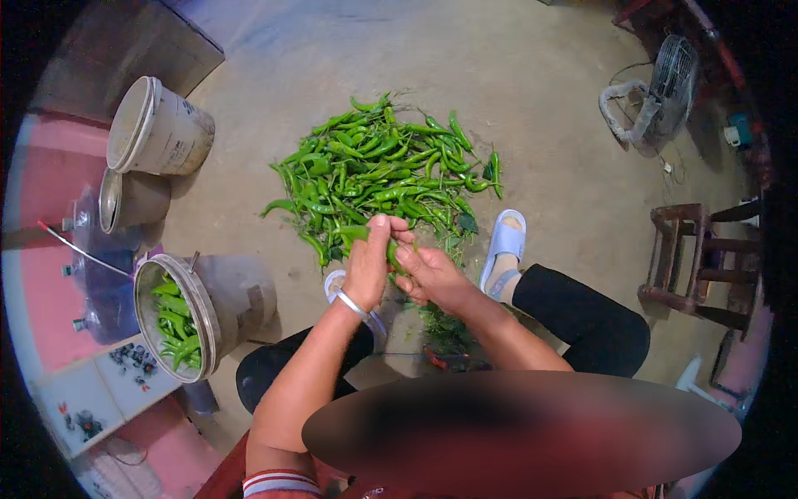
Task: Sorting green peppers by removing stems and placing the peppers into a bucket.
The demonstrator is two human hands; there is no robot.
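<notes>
My left hand point(369, 263), with a silver bangle at the wrist, grips green chili peppers point(353, 232) whose ends show beside the thumb. My right hand point(436, 274) meets it, thumb and fingers pinched at a green pepper point(394, 254) between the two hands; the fingers hide part of it. Just beyond them a large heap of green chili peppers point(374, 162) lies on the concrete floor. To my left a white plastic bucket point(209, 312) holds more green peppers point(177, 318). Leaves and stems point(446, 330) lie on the floor between my feet.
Two more buckets, a large one point(165, 128) and a smaller one point(140, 199), stand at the left near large plastic water bottles point(106, 268). A fan point(673, 87) is at the upper right, a wooden stool point(679, 293) at the right. My slippered feet flank the near side of the heap.
</notes>
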